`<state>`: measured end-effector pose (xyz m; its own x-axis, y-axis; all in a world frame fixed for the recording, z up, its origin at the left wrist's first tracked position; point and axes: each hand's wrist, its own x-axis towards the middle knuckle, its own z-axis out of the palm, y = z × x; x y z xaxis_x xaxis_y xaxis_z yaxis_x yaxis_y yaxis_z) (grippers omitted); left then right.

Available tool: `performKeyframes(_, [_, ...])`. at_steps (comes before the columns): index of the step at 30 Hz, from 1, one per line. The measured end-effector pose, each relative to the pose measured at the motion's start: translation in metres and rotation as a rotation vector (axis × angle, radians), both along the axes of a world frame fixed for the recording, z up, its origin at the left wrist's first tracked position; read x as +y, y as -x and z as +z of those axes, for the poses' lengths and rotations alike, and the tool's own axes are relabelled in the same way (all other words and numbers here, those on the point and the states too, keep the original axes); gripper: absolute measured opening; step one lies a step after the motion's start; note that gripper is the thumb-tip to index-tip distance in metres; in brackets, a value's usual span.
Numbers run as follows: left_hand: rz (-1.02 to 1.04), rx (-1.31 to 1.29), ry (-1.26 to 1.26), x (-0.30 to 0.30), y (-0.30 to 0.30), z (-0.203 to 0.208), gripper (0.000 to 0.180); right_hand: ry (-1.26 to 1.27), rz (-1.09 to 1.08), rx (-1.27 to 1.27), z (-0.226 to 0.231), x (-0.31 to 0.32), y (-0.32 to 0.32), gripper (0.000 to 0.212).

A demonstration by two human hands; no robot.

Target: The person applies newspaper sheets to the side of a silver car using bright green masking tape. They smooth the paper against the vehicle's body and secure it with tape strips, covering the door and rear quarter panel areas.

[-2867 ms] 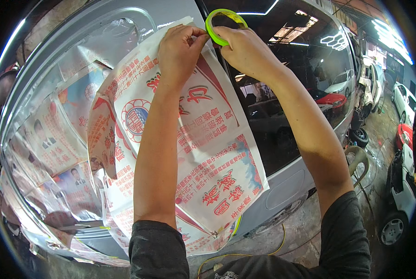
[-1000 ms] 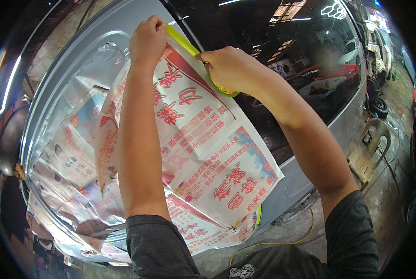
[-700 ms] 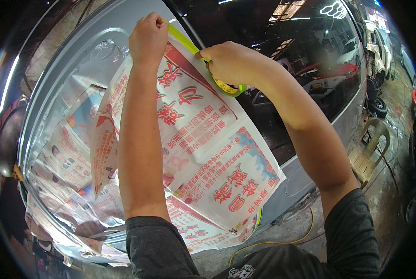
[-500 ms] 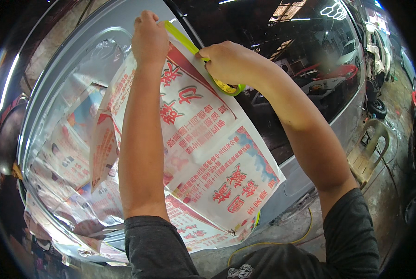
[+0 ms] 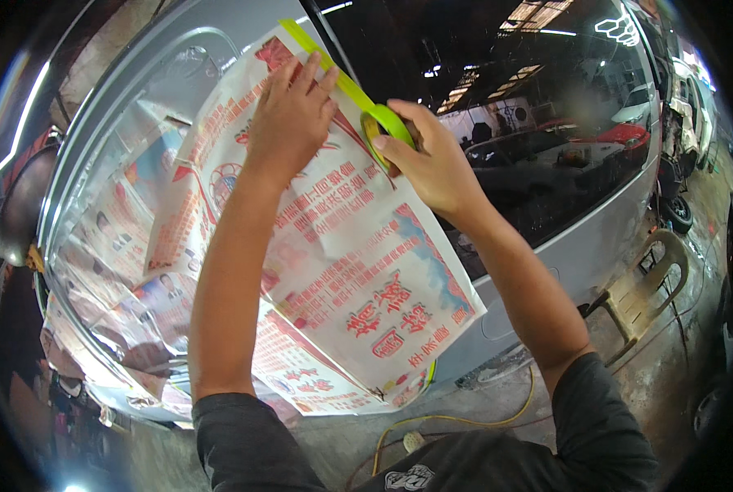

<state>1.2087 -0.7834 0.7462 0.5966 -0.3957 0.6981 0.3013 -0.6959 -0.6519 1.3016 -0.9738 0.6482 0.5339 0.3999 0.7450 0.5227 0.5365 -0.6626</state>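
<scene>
A large printed newspaper sheet [image 5: 333,271] lies against the grey car body [image 5: 514,320], beside the dark side window [image 5: 546,156]. Along its upper right edge runs a strip of lime-green masking tape [image 5: 346,80]. My left hand [image 5: 291,123] rests on the paper with fingers stretched out, their tips at the tape strip. To its right, my right hand [image 5: 432,160] grips the roll of masking tape [image 5: 391,127], thumb on the near side. The strip still joins the roll, which sits at the border of paper and glass.
More newspaper [image 5: 120,246] and clear plastic film cover the car's left part. A beige plastic chair [image 5: 649,283] stands on the floor at right, near a loose wheel [image 5: 676,213]. A yellow hose [image 5: 456,424] crosses the floor below the car.
My left hand has come down from the strip's upper end and now lies flat on the paper. My right hand has turned, with the roll held up close to the paper's edge.
</scene>
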Motion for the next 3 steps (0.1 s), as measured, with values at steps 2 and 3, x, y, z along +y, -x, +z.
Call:
performKeyframes(2, [0.048,0.012,-0.012,0.003,0.0,-0.001,0.051,0.129,0.028,0.055,-0.025,-0.021,0.001,0.049])
performKeyframes(3, [0.082,0.018,-0.016,0.003,0.001,0.0,0.052,0.211,0.077,0.11,-0.038,-0.034,0.003,0.052])
